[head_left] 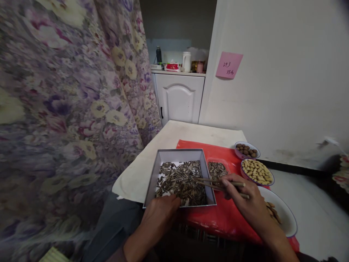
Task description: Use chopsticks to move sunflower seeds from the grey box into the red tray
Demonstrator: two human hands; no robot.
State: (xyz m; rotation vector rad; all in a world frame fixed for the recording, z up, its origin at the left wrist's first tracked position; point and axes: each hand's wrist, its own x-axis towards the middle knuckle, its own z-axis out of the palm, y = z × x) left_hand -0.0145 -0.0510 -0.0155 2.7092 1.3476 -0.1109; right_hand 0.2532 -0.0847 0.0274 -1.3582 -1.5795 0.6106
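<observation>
Clock positions are taken from the centre of the box, twelve being its far side. The box (180,155), open and pale-walled, stands on a red sheet (215,218) and the cream-covered desk (140,174). Sunflower seeds (180,180) lie in a loose heap across its floor, with pale bottom visible in places. The right hand (244,191), at between three and four o'clock, grasps a pair of chopsticks (212,180); these cross the box's right wall, tips among the seeds. Whether a seed is pinched cannot be determined. The left hand (163,209), at between six and seven, has its fingers bent at the near wall; whether they grip it cannot be told. A translucent tray (228,165) holding similar seeds sits just beside the box at three. Farther out are a bowl of round brown nuts (247,150) at two, a bowl of peanuts (257,171) at three and a white bowl (287,218) containing elongated brown nuts at four. A pink note (229,65) is on the wall at one.
</observation>
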